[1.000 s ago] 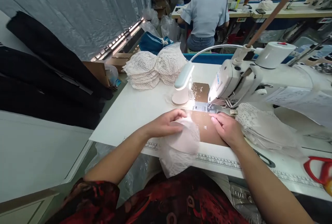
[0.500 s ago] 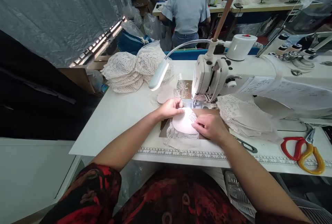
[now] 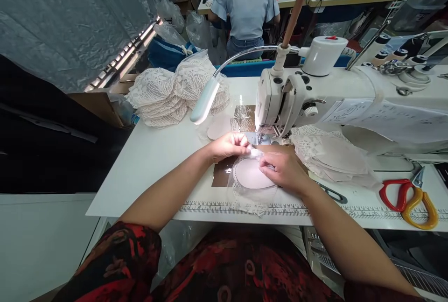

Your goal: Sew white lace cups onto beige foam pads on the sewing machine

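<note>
bright, even | lamp (image 3: 205,101) glare on foil plate (image 3: 245,117) | edges bowed | sharp focus

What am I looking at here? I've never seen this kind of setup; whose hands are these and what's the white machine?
The picture comes from a camera on the worker's head, looking down at their own hands. The white machine is a sewing machine on a white table. The left hand and right hand both pinch a lace piece just before the needle. Stacks of lace sit far left, more lace at right, scissors beyond. Another person works with their back turned.
</note>
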`<state>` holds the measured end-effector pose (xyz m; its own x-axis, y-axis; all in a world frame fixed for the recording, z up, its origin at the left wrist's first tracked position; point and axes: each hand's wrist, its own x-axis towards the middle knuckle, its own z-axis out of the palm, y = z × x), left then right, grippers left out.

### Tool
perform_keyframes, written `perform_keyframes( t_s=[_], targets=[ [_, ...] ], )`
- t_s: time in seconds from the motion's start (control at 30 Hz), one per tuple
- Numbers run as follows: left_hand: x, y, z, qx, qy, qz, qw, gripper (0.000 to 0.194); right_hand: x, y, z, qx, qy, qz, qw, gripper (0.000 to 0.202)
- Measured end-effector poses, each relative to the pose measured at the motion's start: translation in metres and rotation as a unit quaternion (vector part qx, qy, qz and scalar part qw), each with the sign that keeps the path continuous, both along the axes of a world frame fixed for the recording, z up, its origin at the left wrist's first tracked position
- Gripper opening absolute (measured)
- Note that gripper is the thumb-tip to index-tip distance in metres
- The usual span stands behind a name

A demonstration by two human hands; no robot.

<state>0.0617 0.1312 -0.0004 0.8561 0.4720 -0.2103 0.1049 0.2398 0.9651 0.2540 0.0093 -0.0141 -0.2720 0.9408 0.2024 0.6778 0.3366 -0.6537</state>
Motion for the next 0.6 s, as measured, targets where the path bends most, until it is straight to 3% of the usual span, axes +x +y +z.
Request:
perform_keyframes(
  t_s=[0.1, 0.23, 0.33, 0.47, 0.6],
  targets=[
    [0.002, 0.001, -0.006, 0.157, 0.057, 0.048, 0.985, 0.032, 0.001, -0.001, 0.000, 0.005, -0.026, -0.011, 1.000, 0.014],
    [0.011, 0.000, -0.011, 0.390, 0.111, 0.044, 0.913, 0.012, 0.001, 0.000, -0.003, 0.056, -0.115, -0.085, 0.988, 0.019],
    [0.017, 0.002, -0.013, 0.469, 0.125, 0.026, 0.874, 0.008, -0.002, 0.002, -0.003, 0.039, -0.208, -0.095, 0.973, 0.033],
    [0.018, 0.002, -0.008, 0.541, 0.171, 0.047, 0.822, 0.009, -0.009, 0.005, 0.000, -0.003, -0.292, -0.099, 0.951, 0.033],
    [0.009, -0.016, 0.004, 0.616, 0.184, 0.055, 0.764, 0.010, -0.013, 0.005, 0.001, -0.011, -0.313, -0.108, 0.943, 0.032]
  ],
)
